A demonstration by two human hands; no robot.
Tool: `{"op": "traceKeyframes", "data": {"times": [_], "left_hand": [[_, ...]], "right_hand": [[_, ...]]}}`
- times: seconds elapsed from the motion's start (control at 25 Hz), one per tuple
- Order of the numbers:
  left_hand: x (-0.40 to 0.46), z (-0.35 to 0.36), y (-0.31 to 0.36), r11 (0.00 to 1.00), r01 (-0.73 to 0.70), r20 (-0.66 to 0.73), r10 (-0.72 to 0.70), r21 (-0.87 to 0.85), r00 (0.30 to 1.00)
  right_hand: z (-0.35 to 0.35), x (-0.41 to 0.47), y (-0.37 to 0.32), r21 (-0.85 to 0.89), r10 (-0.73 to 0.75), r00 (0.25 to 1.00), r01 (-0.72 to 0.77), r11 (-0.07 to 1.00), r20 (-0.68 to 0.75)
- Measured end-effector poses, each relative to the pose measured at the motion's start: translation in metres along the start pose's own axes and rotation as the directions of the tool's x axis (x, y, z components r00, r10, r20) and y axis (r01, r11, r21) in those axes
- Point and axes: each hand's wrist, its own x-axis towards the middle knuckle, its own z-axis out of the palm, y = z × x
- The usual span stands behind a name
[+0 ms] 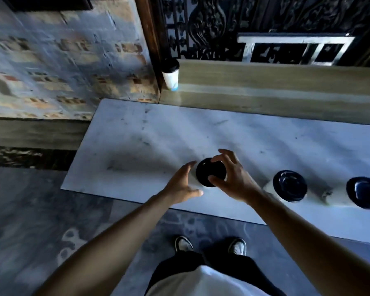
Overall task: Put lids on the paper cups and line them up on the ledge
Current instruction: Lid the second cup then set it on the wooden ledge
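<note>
Marble slab point(158, 133) runs across the view, wooden ledge point(286, 82) behind it, dark ornate ironwork point(207, 26) beyond and a worn brick wall point(62, 60) off to the left. One lidded cup point(170, 74) already stands upright at the ledge's far left end, right against the dark post point(149, 39). The rest of the ledge looks bare. On the slab, two more lidded cups, one point(289, 185) just right of the hands and another point(364, 193) near the frame edge, stand upright, well apart.

Centre stage: a white paper cup point(194, 178), upright, long axis vertical, black lid point(210, 171) on top facing up. Right hand point(233, 178) pinches the lid's rim, thumb near side, fingertips far side, other fingers spread. Left hand point(182, 182) sits cupped and loosely open against the cup's left wall; whether it truly grips, can't tell.
</note>
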Motion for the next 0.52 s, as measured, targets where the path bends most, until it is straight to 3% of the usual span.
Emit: {"op": "traceKeyframes", "data": {"times": [0.2, 0.52], "left_hand": [[-0.002, 0.049, 0.026, 0.975, 0.061, -0.186, -0.102, -0.215, 0.977], [-0.024, 0.043, 0.046, 0.971, -0.024, -0.259, -0.04, -0.239, 0.965]], "right_hand": [[0.001, -0.015, 0.016, 0.021, 0.016, 0.999, -0.017, 1.0, 0.031], [-0.036, -0.016, 0.011, 0.215, 0.152, 0.988, -0.154, 0.964, 0.027]]}}
